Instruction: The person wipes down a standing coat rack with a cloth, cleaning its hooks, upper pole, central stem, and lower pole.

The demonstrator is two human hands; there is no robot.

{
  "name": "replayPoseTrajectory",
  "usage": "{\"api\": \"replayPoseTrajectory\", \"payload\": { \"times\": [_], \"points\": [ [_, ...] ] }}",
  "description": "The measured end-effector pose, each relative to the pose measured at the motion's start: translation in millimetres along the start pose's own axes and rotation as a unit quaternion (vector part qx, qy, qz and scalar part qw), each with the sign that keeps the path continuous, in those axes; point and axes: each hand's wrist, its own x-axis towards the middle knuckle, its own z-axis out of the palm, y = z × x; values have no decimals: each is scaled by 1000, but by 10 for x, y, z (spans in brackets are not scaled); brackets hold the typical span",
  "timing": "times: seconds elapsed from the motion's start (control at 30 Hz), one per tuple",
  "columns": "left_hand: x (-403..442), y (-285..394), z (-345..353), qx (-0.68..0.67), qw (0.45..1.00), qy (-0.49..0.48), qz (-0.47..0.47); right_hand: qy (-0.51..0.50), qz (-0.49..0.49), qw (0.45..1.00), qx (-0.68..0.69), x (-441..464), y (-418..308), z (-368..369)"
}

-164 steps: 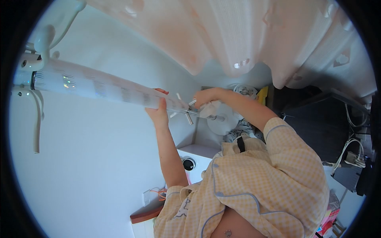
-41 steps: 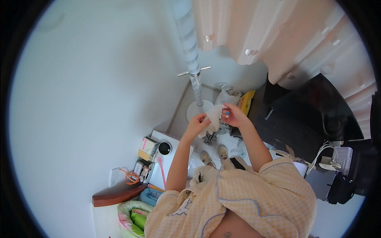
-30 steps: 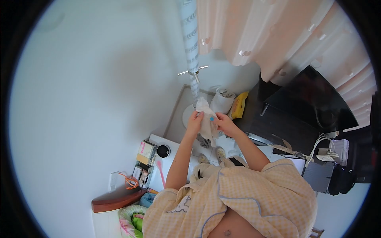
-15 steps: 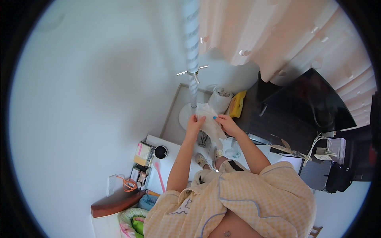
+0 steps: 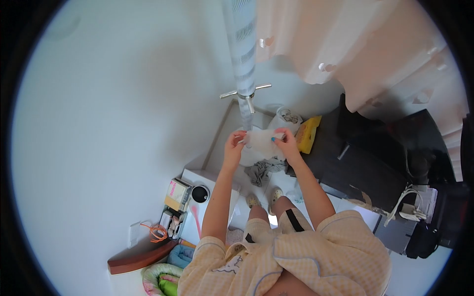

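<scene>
A thin white sheet of soft material [image 5: 260,139] is stretched between my two hands, in front of the stand; whether it is fabric or tissue I cannot tell. My left hand [image 5: 234,147] pinches its left edge between thumb and fingers. At the right edge, my right hand [image 5: 287,143] grips it likewise, a blue thumbnail showing. Just beyond my hands rises a pole stand [image 5: 245,59] with metal pegs and a wavy-striped covering. Below the sheet, a crumpled grey cloth [image 5: 264,171] lies on the floor.
Behind my right hand are a white bin [image 5: 279,123] and a yellow packet [image 5: 308,135] beside a dark cabinet [image 5: 326,153]. On the left, a white surface [image 5: 190,224] holds a dark-topped cup [image 5: 200,194], boxes [image 5: 177,193] and a pink stick-like item [image 5: 195,217]. Pink curtains [image 5: 316,39] hang at upper right.
The white sheet hung down long from my hands before; now it is spread sideways between them. My hands have moved apart and slightly up, and more of the grey cloth shows.
</scene>
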Motion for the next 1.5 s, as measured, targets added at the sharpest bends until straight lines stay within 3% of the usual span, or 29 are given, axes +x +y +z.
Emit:
{"api": "replayPoseTrajectory", "payload": {
  "times": [0.07, 0.1, 0.13, 0.2, 0.23, 0.3, 0.37, 0.47, 0.5, 0.53, 0.57, 0.6, 0.63, 0.7, 0.77, 0.8, 0.93, 1.07, 1.1, 1.17, 1.27, 1.33, 1.37, 1.43, 1.5],
  "points": [
    [168, -240, -77, 82, 995, 49, 34, 231, -47, 963, 131, 90, -14, 106],
    [298, -358, -120, 161, 980, 95, 67, 283, -9, 941, 184, 198, 49, 85],
    [430, -487, -142, 166, 978, 95, 82, 278, -21, 941, 191, 346, 91, 96],
    [667, -764, -122, 369, 905, 122, 174, 269, -36, 897, 350, 582, 146, 98],
    [789, -862, -85, 370, 902, 122, 189, 256, -81, 890, 369, 632, 16, 204],
    [1020, -983, -24, 214, 941, 68, 255, 201, -96, 903, 368, 783, -87, 375],
    [1127, -1105, -17, 238, 925, 73, 288, 62, -200, 886, 414, 833, -205, 582],
    [1187, -1077, 76, 214, 886, 116, 394, 24, -315, 835, 450, 936, -179, 727],
    [1238, -1132, 43, 249, 863, 107, 427, 124, -356, 890, 257, 1193, 52, 655],
    [1291, -1223, -5, 284, 837, 99, 457, 118, -366, 886, 259, 1277, 56, 667],
    [1342, -1324, -45, 284, 831, 100, 467, 254, -475, 840, 64, 1299, -18, 696],
    [1364, -1427, -69, 298, 842, 138, 428, 375, -547, 736, -134, 1290, -76, 732],
    [1394, -1496, -105, 308, 849, 177, 390, 372, -556, 732, -131, 1280, -114, 775],
    [1394, -1457, -132, 322, 827, 173, 427, 188, -482, 856, -26, 1234, -170, 866],
    [1373, -1427, -125, 335, 806, 163, 460, 163, -453, 876, -10, 1243, -229, 873],
    [1353, -1402, -128, 331, 824, 157, 433, 142, -417, 898, 4, 1233, -267, 869],
    [1265, -1316, -101, 330, 839, 148, 406, 211, -508, 834, -35, 1389, -405, 920],
    [1333, -1345, -88, 346, 832, 151, 407, 282, -466, 835, -72, 1317, -705, 975],
    [1511, -1442, -109, 186, 895, 100, 392, 297, -428, 850, -78, 1292, -740, 990],
    [1470, -1438, -71, 19, 931, 50, 362, 306, -427, 846, -94, 1278, -725, 1007],
    [1466, -1472, -104, 74, 934, 69, 344, 328, -429, 832, -129, 1289, -648, 1038],
    [1541, -1547, -212, 275, 858, 95, 424, 345, -425, 823, -150, 1301, -505, 1047],
    [1477, -1505, -262, 275, 860, 92, 420, 358, -442, 805, -170, 1328, -419, 1058],
    [1316, -1359, -405, 202, 911, -96, 347, 373, -456, 785, -190, 1361, -224, 1050],
    [1208, -1232, -511, 167, 926, -125, 314, 340, -478, 782, -211, 1413, 36, 1080]
  ]
}}
